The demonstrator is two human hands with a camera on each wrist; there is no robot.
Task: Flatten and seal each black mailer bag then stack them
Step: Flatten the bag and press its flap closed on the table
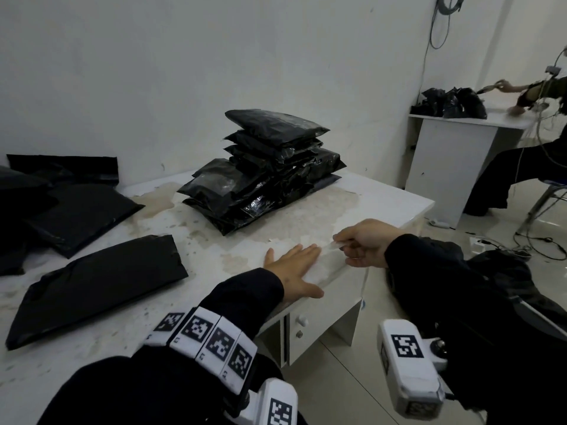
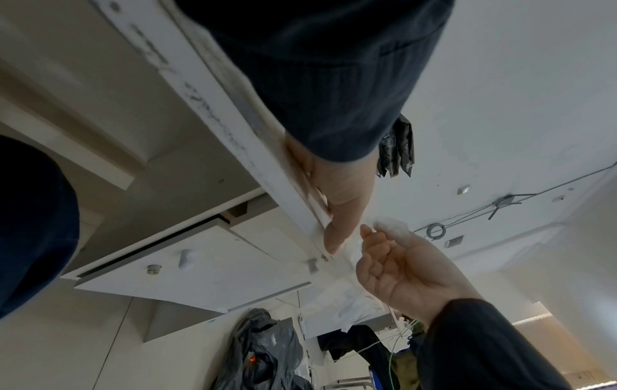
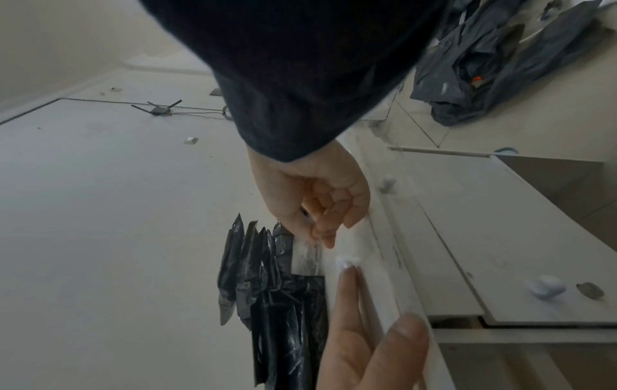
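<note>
A stack of sealed black mailer bags (image 1: 264, 167) stands at the back middle of the white table (image 1: 196, 302). Several flatter black mailer bags (image 1: 98, 286) lie at the left. My left hand (image 1: 294, 259) lies flat, fingers straight, on the bare tabletop near its right front edge, thumb at the rim. Just right of it my right hand (image 1: 346, 243) pinches a thin translucent strip (image 1: 334, 244) over the table edge. In the right wrist view the right hand (image 3: 317, 224) holds the strip (image 3: 307, 253) in front of the stack (image 3: 277, 290). The left wrist view shows my left hand (image 2: 337, 205) and that strip (image 2: 390, 227).
Drawers with white knobs (image 1: 302, 320) sit under the table's right end. A second white desk (image 1: 460, 142) at the back right carries black bags, with another person's hands over it. A chair, cables (image 1: 540, 243) and a dark plastic bag (image 1: 506, 271) lie on the tiled floor at right.
</note>
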